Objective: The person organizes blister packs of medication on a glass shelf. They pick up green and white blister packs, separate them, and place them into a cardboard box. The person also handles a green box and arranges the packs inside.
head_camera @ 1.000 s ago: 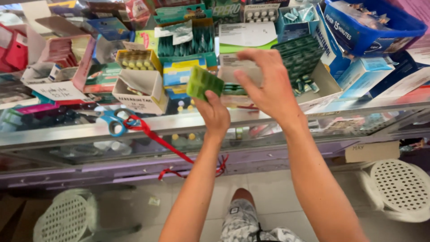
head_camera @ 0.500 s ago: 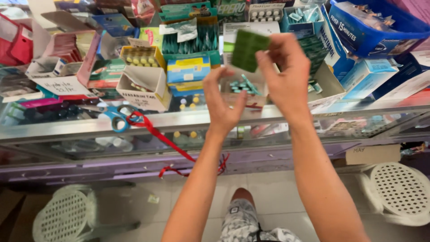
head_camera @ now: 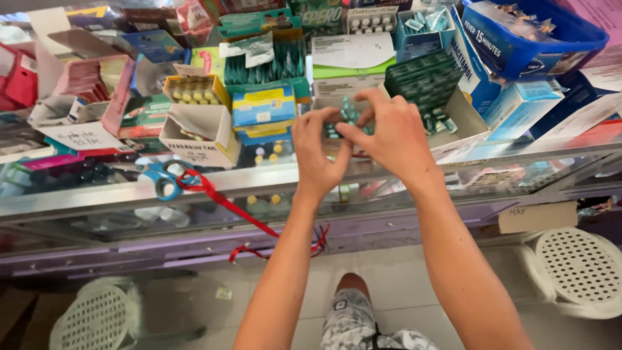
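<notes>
Left hand (head_camera: 319,150) and right hand (head_camera: 389,133) meeting above glass-topped display counter (head_camera: 97,194), fingertips touching or nearly so over open grey cardboard box of green-and-silver blister strips (head_camera: 346,116). Left hand curled, thumb and forefinger pinched toward right thumb; right hand arched over box, fingers bent down. Pinching something small between the two hands, cannot tell exactly what, likely one teal blister strip (head_camera: 337,129) partly showing between thumbs. Neither hand spread wide, both about half closed.

Sitting just left of left hand: blue and yellow stacked cardboard medicine boxes (head_camera: 262,107), then open white cardboard box with yellow tablets (head_camera: 194,126). Lying on counter glass further left: blue-handled scissors (head_camera: 162,180), tied to red ribbon (head_camera: 240,210) hanging down over counter front. Standing right of right hand: tilted stack of dark green blister packs (head_camera: 424,81), and beyond that blue plastic tub (head_camera: 531,39) at top right. Showing on floor below: white perforated plastic stool (head_camera: 576,266) at right, second pale perforated stool (head_camera: 91,317) at lower left. Showing between forearms: knee in patterned grey shorts (head_camera: 353,317)
</notes>
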